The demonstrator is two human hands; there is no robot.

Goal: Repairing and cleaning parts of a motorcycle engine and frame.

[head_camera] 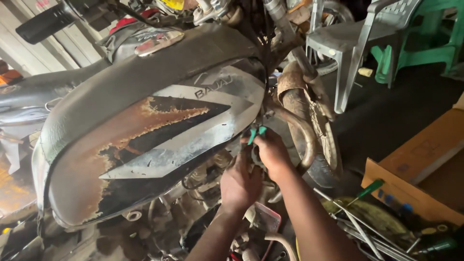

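Observation:
A rusty black and silver motorcycle fuel tank (145,130) fills the middle of the head view. Both my hands reach under its front lower edge, beside the engine (203,179). My right hand (270,152) grips a tool with green handles (256,133), likely pliers, pointed up toward the frame. My left hand (239,183) is curled just below it, fingers closed on a part near the engine; what it holds is hidden. A rusty exhaust pipe (299,130) curves right next to my right hand.
The front wheel (321,140) and fork stand right of the hands. A grey plastic chair (348,43) and a green one (425,38) stand behind. A cardboard box (420,164) lies at right. A green-handled screwdriver (365,192) and several metal tools lie at lower right.

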